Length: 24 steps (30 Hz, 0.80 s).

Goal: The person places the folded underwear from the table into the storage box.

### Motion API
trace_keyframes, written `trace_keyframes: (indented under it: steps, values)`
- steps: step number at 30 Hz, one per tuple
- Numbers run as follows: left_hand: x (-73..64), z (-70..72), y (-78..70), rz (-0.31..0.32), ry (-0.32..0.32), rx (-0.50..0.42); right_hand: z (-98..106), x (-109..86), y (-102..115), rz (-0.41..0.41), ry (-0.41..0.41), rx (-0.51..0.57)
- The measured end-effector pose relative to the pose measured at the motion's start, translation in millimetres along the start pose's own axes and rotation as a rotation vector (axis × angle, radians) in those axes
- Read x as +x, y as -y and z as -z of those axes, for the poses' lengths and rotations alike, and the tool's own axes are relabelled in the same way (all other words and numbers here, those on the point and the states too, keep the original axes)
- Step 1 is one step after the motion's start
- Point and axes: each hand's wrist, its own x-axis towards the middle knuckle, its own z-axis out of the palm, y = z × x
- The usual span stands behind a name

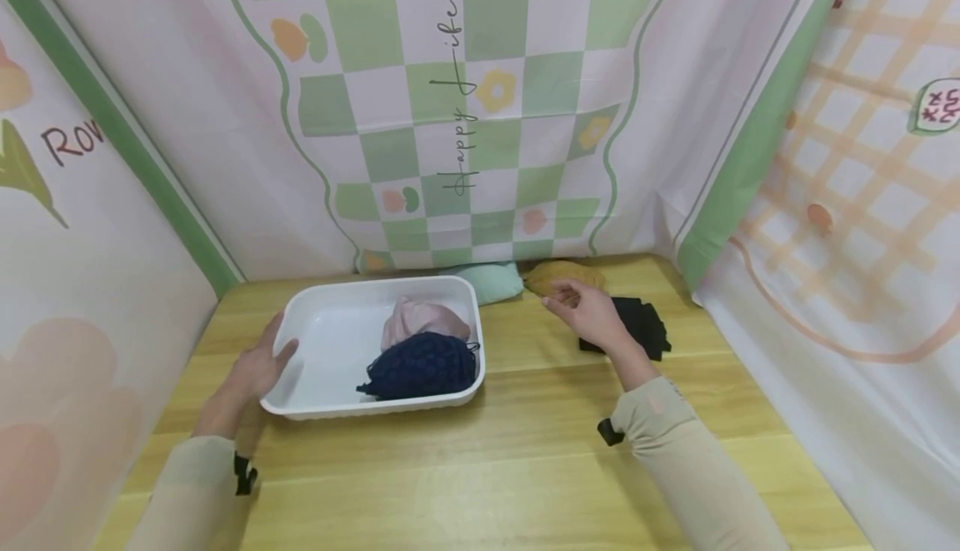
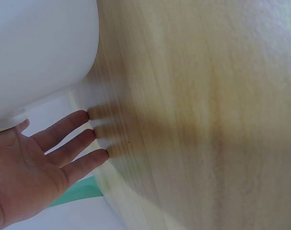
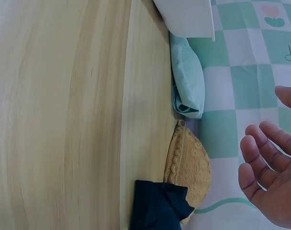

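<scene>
My left hand (image 1: 255, 368) holds the left end of a white plastic tray (image 1: 322, 411), its thumb over the rim. In the left wrist view three fingers (image 2: 71, 146) stretch out below the rim, close to the tabletop. Inside the tray, on its right side, lie a folded navy bra (image 1: 422, 368) with thin straps and a pale pink folded garment (image 1: 423, 322). My right hand (image 1: 588, 313), empty with fingers loosely bent, hovers by a folded mustard lace bra (image 3: 191, 158). A black folded cloth (image 1: 641, 326) lies partly behind that hand.
A mint folded cloth (image 1: 491, 283) lies at the table's back edge, partly hidden by the tray. The wooden table (image 1: 450, 484) meets a checked curtain (image 1: 495, 151) at the back. More printed curtains hang on the left and right sides.
</scene>
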Motion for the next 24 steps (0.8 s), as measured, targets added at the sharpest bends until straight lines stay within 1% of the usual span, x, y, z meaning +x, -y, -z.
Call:
trace_keyframes:
  steps: [6,15,20,24]
  values:
    - [0.2,-1.3,1.9,-0.027,-0.023,0.013,4.3,-3.3,-3.0,-0.001,-0.008,0.005]
    - [-1.1,0.2,-1.2,-0.025,-0.018,0.005,10.2,-5.6,-11.2,-0.008,-0.017,-0.018]
    - [-1.4,0.1,-0.4,-0.027,-0.019,0.009,13.4,-6.5,-14.4,-0.025,-0.024,-0.015]
    - [-1.8,0.0,-0.8,-0.024,-0.014,0.008,16.2,-7.5,-16.1,-0.023,-0.027,-0.024]
